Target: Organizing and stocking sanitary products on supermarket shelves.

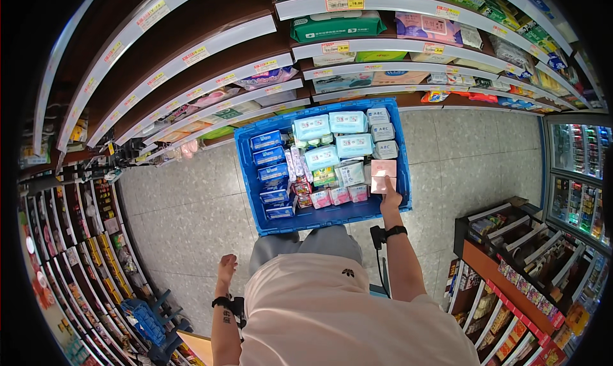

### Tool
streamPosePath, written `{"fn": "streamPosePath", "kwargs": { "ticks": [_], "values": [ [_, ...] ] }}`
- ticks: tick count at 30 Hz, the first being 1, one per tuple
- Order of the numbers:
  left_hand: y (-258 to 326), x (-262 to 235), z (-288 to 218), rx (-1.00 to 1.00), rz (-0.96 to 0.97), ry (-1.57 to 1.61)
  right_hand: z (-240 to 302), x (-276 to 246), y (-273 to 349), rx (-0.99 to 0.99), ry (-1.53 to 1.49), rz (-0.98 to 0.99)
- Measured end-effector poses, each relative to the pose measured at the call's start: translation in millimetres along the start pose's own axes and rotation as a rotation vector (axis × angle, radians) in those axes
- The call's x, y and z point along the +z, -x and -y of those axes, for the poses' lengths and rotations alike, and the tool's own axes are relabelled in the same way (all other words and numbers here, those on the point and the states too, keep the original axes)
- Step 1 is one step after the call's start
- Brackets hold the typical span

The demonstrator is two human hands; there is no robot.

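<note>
A blue plastic crate [248, 197] stands before me, filled with packs. At its right side my right hand [390, 199] holds a small pink pack [379, 185], thumb and fingers closed on it; a second pink pack [383, 168] lies against its far side. Beyond these, grey packs [385, 150] form a short column. My left hand [227, 265] hangs beside my leg, away from the crate, with loosely bent fingers and nothing in it. Light blue wipes packs [321, 156] lie in the crate's middle, and dark blue packs [272, 172] line its left side.
Shelves with wet wipes and tissue packs [337, 26] rise behind the crate. A glass-door drinks fridge [578, 174] stands at the right, above a low snack rack [504, 264]. More stocked shelves [80, 257] run along the left, near a blue basket [142, 321]. The floor [185, 206] is grey tile.
</note>
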State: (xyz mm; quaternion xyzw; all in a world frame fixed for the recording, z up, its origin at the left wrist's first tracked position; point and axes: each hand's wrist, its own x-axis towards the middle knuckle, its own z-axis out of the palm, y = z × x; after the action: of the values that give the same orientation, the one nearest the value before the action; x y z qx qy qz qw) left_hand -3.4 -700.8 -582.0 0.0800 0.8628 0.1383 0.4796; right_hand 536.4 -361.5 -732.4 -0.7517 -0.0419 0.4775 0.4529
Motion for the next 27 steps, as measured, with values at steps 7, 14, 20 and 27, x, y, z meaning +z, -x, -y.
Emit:
{"fn": "streamPosePath", "kwargs": {
  "ticks": [7, 14, 20, 27],
  "values": [
    [-9.5, -7.8, -0.7, 0.088, -0.043, -0.051, 20.3, -2.3, 8.7, 0.285, -0.153, 0.179],
    [-5.7, -6.9, -3.5, 0.131, -0.052, -0.068, 17.2, 2.3, 13.9, 0.295, -0.109, 0.210],
    [-4.1, -5.6, 7.8, 0.149, -0.079, -0.084, 18.4, 0.4, 13.3, 0.310, -0.097, 0.269],
    [4.1, 0.8, 13.7, 0.158, -0.101, -0.072, 21.4, 1.2, 17.4, 0.311, -0.077, 0.247]
  ]
}}
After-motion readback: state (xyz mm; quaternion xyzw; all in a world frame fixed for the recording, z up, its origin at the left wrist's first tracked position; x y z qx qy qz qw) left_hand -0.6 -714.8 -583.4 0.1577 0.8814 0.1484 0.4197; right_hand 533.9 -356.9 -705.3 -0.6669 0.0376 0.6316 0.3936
